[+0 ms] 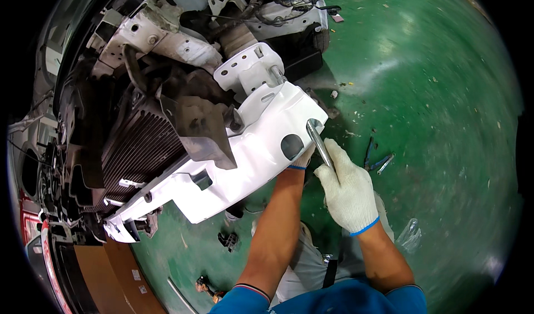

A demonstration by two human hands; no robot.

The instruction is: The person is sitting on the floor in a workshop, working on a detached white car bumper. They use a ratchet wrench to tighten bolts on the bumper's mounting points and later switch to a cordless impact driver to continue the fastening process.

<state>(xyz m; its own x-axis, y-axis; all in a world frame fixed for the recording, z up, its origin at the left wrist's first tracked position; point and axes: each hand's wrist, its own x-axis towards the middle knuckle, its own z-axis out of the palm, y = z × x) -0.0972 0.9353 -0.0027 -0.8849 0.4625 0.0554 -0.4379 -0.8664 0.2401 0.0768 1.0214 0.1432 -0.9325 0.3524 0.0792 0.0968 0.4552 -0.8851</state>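
Under the car's stripped nose, your right hand (pixel 347 191) clenches a stiff steel wrench (pixel 320 142), your left hand (pixel 303 158), grip hidden, steadies the rigid white beam (pixel 261 141).

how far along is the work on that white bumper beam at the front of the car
Done: the front is stripped, so the finned radiator and white beam sit exposed. In hand: the right hand works a metal wrench at the beam's end, and the left hand reaches behind it. Left: the beam is still on the car.

Car workshop, stripped car front (pixel 167 108), green floor (pixel 434 91)
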